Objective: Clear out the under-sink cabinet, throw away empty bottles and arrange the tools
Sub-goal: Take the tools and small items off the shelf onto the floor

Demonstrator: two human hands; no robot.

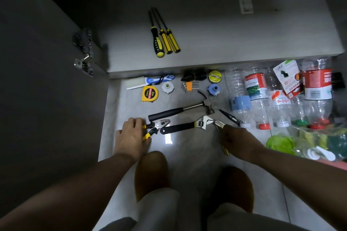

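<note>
The open cabinet (225, 33) takes up the far half of the view, its door (47, 80) swung out on the left; its floor holds only three screwdrivers (165, 39), laid side by side, so the clearing-out looks largely done. The empty bottles (257, 90) lie in a row on the tiled floor (187, 148) at the right, not yet thrown away. The step in hand seems to be arranging the tools. The hammer (180, 110) and the adjustable wrench (184, 125) lie near each other in front of the person's knees, neither in a hand. The left hand (132, 134) has its grip clamped on the yellow handles of a pair of pliers (155, 126) that appear to rest on the tiles, nose just beside the wrench's handle end. The right hand (238, 140) has its grip closed round a second plier-like tool (219, 124), its metal tip poking out near the wrench's head; what kind it is I cannot tell. The tape measure (149, 93), hex keys (189, 86) and tape roll (215, 76) sit along the cabinet's front edge. Next, I would judge, both pliers need carrying up over the lip and setting down beside the screwdrivers, noses pointing the same way as the shafts.
</note>
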